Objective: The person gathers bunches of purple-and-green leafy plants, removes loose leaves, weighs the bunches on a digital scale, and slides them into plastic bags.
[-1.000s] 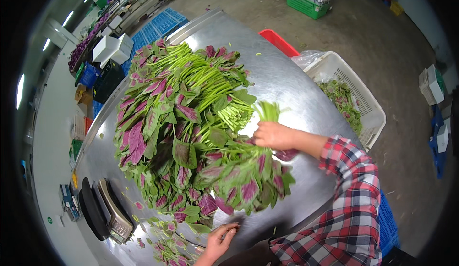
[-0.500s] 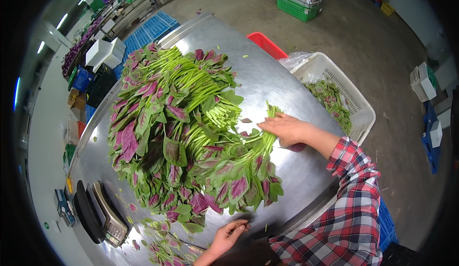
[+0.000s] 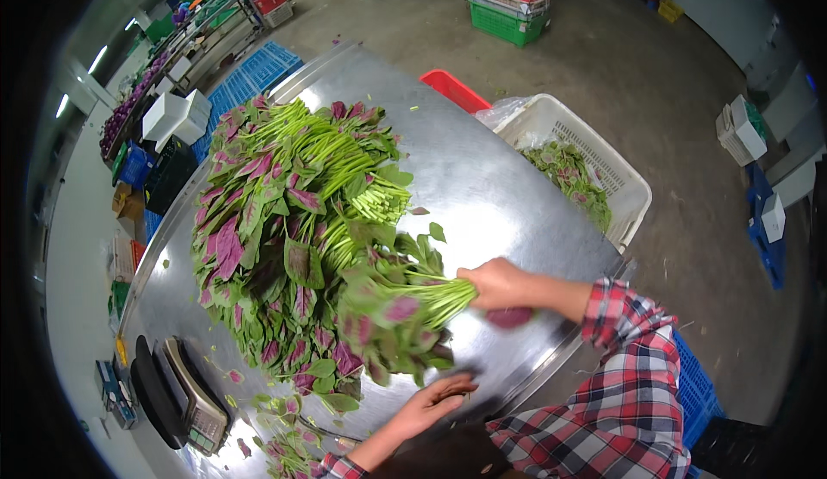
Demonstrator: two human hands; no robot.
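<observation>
My right hand [image 3: 497, 285] is closed around the pale stem ends of a bunch of red amaranth greens [image 3: 405, 307]. Its purple and green leaves spread leftward and are blurred by motion. Below them, my left hand [image 3: 435, 401] is held low near the table's front edge, fingers stretched out and holding nothing. A big heap of amaranth [image 3: 267, 220] fills the table's left half, with stems bundled toward its middle and leaves spilling outward. Under everything lies a shiny metal tabletop [image 3: 482, 186]. Loose small leaves [image 3: 289, 444] are scattered by my left forearm.
A weighing scale [image 3: 200, 410] stands at the table's left front. Beyond the right edge sits a white crate [image 3: 633, 177] with more greens, beside a red bin [image 3: 452, 90]. Stacked colored crates [image 3: 510, 14] stand farther back; a blue pallet [image 3: 254, 74] lies past the far left edge.
My right hand has moved nearer and lifted the bunch by its stems, turning them toward the right. My left hand has risen slightly, its fingers extending.
</observation>
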